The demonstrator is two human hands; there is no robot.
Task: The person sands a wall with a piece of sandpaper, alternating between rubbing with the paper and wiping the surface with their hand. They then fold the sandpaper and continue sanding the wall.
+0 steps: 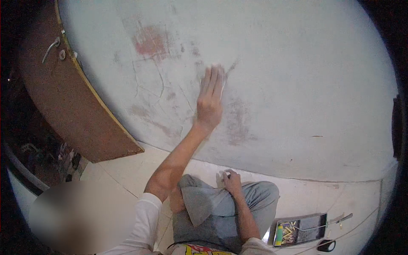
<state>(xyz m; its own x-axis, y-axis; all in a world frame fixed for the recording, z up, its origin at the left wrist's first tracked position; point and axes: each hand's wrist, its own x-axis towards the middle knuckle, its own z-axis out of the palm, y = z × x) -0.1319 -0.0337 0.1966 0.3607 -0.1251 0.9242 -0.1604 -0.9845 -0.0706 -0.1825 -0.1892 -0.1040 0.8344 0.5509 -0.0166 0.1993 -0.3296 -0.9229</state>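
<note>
My left hand (211, 95) lies against the pale wall (289, 93), arm stretched up and forward. Its fingers are straight and close together, and the thumb is hidden. A thin whitish edge runs along the right side of this hand. Around it the wall has reddish-brown scuffed patches and fine cracks. Lower down, my right hand (232, 182) rests by my bent knee with curled fingers. A small dark spot shows at its fingertips; I cannot tell what it is.
At left stands a brown door (80, 102) with a metal handle (51, 49). On the tiled floor, lower right, a black paint tray (312, 229) holds small yellowish pieces and a green-yellow object (279, 234). Beside it lies a black roll (326, 245). A blurred patch covers the lower left.
</note>
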